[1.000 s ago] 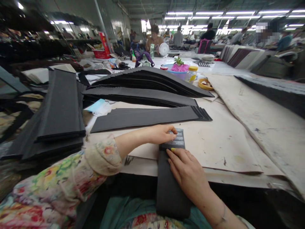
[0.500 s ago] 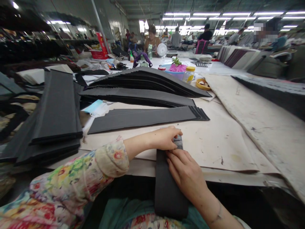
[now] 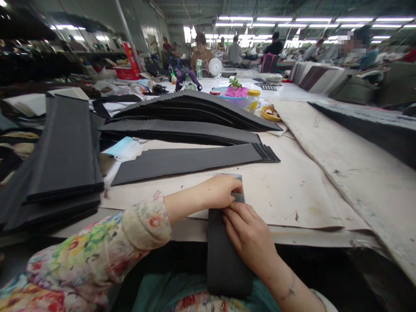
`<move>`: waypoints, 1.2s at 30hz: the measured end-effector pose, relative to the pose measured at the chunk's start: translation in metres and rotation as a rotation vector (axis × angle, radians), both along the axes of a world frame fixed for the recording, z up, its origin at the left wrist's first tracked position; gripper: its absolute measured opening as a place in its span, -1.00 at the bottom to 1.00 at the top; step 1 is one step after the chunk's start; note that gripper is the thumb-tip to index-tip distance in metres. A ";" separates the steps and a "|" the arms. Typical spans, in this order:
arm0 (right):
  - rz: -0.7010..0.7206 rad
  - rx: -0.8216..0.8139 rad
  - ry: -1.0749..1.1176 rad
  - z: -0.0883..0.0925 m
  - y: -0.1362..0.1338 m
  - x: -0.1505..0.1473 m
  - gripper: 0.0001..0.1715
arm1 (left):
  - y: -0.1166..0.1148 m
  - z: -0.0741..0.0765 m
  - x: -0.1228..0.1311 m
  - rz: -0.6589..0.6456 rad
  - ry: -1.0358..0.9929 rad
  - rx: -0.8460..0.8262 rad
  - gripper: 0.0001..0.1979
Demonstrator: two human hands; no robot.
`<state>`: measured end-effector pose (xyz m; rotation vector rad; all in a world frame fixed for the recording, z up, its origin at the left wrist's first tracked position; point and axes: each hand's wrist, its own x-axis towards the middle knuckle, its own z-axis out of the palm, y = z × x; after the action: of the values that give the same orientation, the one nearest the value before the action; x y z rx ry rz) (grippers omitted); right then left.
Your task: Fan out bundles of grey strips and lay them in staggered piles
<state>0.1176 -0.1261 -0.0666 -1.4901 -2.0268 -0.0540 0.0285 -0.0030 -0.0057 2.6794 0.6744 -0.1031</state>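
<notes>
A long black foam strip (image 3: pixel 227 260) hangs from the table's front edge down onto my lap. Its far end carries a shiny grey patch (image 3: pixel 238 197) that lies on the table. My left hand (image 3: pixel 217 193) is closed, with its fingers pinching that far end. My right hand (image 3: pixel 248 236) lies on top of the strip just behind it, fingers pressed together against the foam. Both hands nearly touch over the patch.
A fan of black strips (image 3: pixel 195 160) lies just beyond my hands. Bigger black stacks (image 3: pixel 195 115) sit behind it and a pile (image 3: pixel 65 160) at the left. Stained paper (image 3: pixel 341 156) covers the table on the right. A jar (image 3: pixel 251 100), a bowl and people are at the far end.
My hands and the strip's end slid toward me. The grey patch, mostly exposed a second ago, is now largely covered by my left fingers. The view shifted slightly right.
</notes>
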 end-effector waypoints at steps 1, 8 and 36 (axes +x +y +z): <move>0.003 0.007 0.004 0.000 0.000 0.000 -0.77 | -0.002 -0.001 -0.001 -0.005 -0.008 0.021 -0.75; 0.028 0.026 0.049 0.001 0.001 0.001 -0.81 | -0.015 -0.013 -0.010 -0.127 -0.109 0.199 -0.80; -0.087 -0.112 -0.071 0.007 0.024 0.025 -0.56 | -0.008 -0.032 -0.065 0.128 -0.331 -0.083 -0.68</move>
<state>0.1430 -0.1018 -0.0591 -1.6678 -2.0491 -0.0290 -0.0369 -0.0110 -0.0376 2.4831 0.7123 0.3316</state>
